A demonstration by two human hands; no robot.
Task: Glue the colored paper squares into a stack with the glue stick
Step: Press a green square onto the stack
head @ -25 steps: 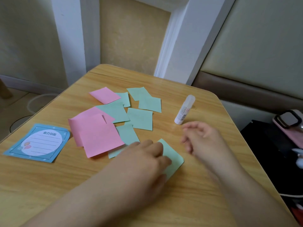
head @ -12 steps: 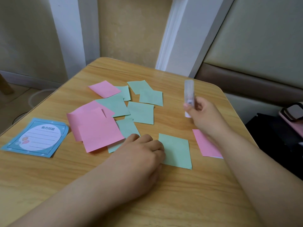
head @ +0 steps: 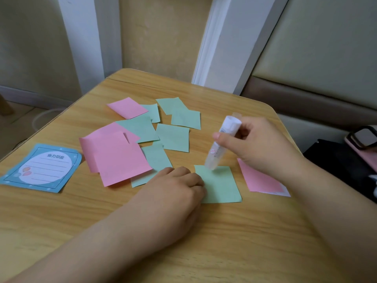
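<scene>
The right hand (head: pixel 263 146) grips the glue stick (head: pixel 221 144) mid-barrel, the left hand (head: pixel 175 190) pins the light, floppy green square (head: pixel 221 185), best steadied flat at its edge.

White glue stick (head: pixel 221 143) tilted, tip on flat green square (head: pixel 221 185).

Both forearms are bare to the frame edge. Left hand (head: pixel 173 193) and right hand (head: pixel 259 144): short, unpainted nails
</scene>
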